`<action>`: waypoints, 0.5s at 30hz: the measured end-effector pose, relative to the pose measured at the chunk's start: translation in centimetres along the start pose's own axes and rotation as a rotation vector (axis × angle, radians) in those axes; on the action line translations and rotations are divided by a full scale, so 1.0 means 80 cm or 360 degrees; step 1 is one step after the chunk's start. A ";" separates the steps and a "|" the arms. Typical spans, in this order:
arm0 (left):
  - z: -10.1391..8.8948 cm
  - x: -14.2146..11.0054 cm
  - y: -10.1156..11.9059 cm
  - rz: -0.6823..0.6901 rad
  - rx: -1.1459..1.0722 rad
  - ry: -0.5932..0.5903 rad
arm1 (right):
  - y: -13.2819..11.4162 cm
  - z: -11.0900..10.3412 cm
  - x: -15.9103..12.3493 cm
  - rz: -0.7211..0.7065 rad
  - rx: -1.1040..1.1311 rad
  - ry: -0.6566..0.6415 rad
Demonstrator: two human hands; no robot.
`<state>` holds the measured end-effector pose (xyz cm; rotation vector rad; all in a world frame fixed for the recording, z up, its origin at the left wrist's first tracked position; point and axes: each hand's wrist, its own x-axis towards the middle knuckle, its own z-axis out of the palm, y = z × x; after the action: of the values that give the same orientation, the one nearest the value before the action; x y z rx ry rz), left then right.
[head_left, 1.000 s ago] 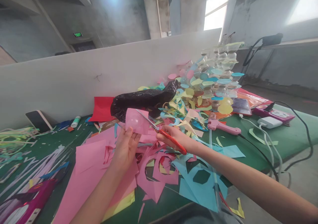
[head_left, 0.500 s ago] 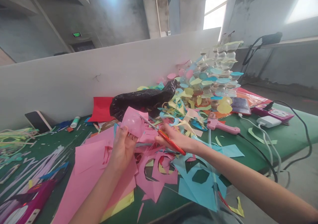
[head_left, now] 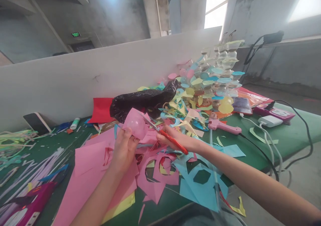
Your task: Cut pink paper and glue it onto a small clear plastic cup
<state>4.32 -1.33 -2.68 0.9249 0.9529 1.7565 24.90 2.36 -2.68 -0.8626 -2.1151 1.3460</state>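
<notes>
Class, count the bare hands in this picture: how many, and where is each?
2: the left hand, near the centre, holding a pink paper piece; the right hand, to its right, holding red-handled scissors.

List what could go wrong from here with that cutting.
The scissors in the right hand work close to the clear dome on the pink paper; a slip might nick it. The left hand grips that same small piece, so its fingers could get caught if the blades stray. The glue gun lies by loose paper scraps, which might scorch if it is hot; I can't tell.
</notes>
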 end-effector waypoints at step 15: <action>-0.002 0.002 0.007 -0.0027 0.0119 -0.0022 | 0.000 -0.003 0.000 -0.0056 0.0073 0.0079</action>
<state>3.95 -1.40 -2.25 0.9725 1.0203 1.7081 25.05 2.49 -2.63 -0.8283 -2.0445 1.3363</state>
